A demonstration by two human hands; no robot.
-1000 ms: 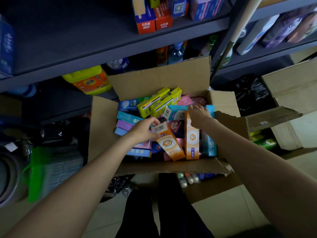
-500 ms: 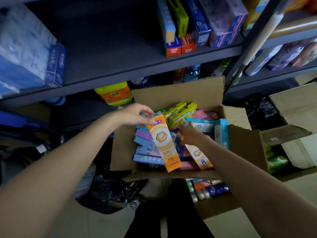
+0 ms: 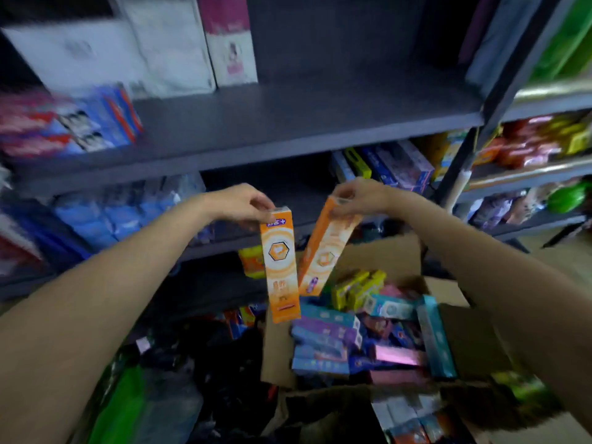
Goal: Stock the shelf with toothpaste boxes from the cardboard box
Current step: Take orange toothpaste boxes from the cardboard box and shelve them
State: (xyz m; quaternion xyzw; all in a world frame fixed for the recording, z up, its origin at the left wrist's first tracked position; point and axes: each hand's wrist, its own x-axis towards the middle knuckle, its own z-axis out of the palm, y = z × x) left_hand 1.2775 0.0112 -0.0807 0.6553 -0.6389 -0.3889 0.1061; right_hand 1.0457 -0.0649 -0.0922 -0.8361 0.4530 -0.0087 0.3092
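Head view: the left hand (image 3: 238, 201) pinches the top of a tall orange toothpaste box (image 3: 279, 267); at 3 o'clock of it the right hand (image 3: 358, 195) grips a second, tilted orange carton (image 3: 325, 251). Both hang before the bare grey metal shelf (image 3: 288, 123), above the open brown cardboard box (image 3: 384, 251) of coloured cartons at 5 o'clock

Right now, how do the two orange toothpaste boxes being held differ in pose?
The left hand pinches its orange box by the top; it hangs nearly upright. The right hand holds its orange box tilted, bottom end swung leftward. Both show the same hexagon design above the cardboard box.
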